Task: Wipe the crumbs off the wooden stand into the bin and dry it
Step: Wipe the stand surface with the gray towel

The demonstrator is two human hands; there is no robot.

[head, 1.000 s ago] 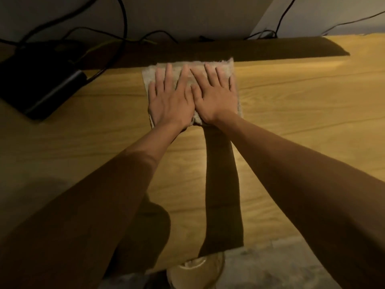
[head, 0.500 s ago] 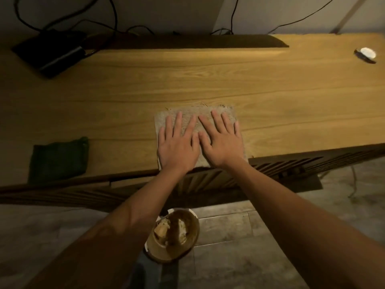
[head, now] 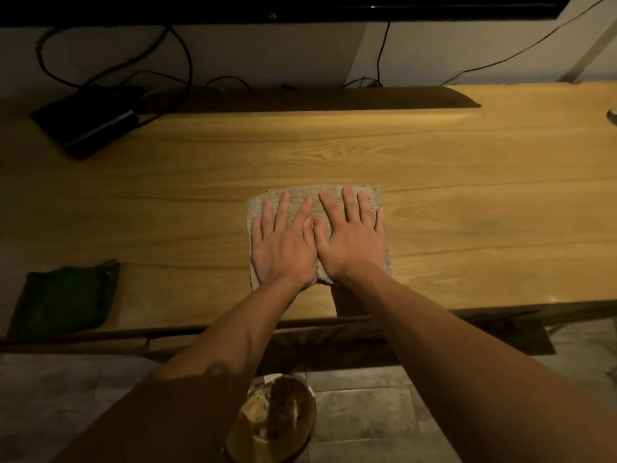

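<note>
Both the left hand [head: 283, 248] and the right hand [head: 350, 245] lay flat with straight fingers pressing the beige cloth [head: 300, 203] on the wooden surface [head: 467, 195], while the bin [head: 272, 419], probably holding crumbs, stood below its near edge, toward the person.

A folded dark green cloth [head: 63, 295] lies at nine o'clock; a flat black box [head: 88, 125] with trailing black cables [head: 180, 51] sits at eleven o'clock.
</note>
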